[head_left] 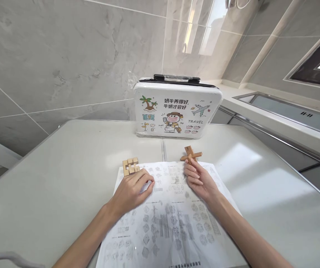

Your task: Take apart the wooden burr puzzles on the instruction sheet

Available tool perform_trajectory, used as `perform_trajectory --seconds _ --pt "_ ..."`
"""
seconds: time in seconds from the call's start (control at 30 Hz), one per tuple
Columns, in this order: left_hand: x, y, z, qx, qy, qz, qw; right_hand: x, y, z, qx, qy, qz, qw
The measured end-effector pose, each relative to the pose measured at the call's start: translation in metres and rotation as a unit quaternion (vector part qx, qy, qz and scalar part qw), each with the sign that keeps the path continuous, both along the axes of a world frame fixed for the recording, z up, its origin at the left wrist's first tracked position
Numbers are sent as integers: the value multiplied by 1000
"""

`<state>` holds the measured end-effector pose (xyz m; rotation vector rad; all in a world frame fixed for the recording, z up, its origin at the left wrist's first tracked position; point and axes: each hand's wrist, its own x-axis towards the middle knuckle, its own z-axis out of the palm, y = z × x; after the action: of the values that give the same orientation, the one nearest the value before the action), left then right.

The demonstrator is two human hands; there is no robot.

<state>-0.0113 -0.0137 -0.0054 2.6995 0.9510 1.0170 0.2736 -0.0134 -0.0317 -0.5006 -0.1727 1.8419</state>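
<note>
A printed sheet of puzzle diagrams [171, 223] lies on the white table [65, 178] in front of me. My left hand [133, 190] rests on the sheet's upper left, fingers curled, just below a pale wooden block puzzle [130, 166]; whether it touches the puzzle is unclear. My right hand [199, 180] lies on the sheet's upper right with fingers stretched out, its fingertips touching a brown wooden cross-shaped puzzle [191, 153] standing at the sheet's top edge.
A small white case [176, 111] with cartoon travel pictures and a black handle stands upright at the table's far edge against the tiled wall. A counter with a sunken sink [288, 109] runs along the right.
</note>
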Motion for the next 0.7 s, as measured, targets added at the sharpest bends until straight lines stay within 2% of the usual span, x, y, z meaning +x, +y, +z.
perform_trajectory --seconds 0.1,0.17,0.3,0.5,0.6,0.7 --pt "0 0 -1 1 -3 0 1000 -6 -3 3 29 -108 -3 994" --pt "0 0 -1 1 -5 4 1000 -12 -6 6 56 -201 9 978" --pt "0 0 0 -1 -24 17 1000 -23 -15 10 120 -348 59 928" --pt "-4 1 -1 -13 -40 28 999 -29 -25 8 201 -450 139 859" --pt "-4 0 -1 -58 -55 12 997 -29 -28 11 243 -498 184 812" --pt "-3 -2 2 -142 -48 -16 989 -30 -29 17 297 -532 216 763"
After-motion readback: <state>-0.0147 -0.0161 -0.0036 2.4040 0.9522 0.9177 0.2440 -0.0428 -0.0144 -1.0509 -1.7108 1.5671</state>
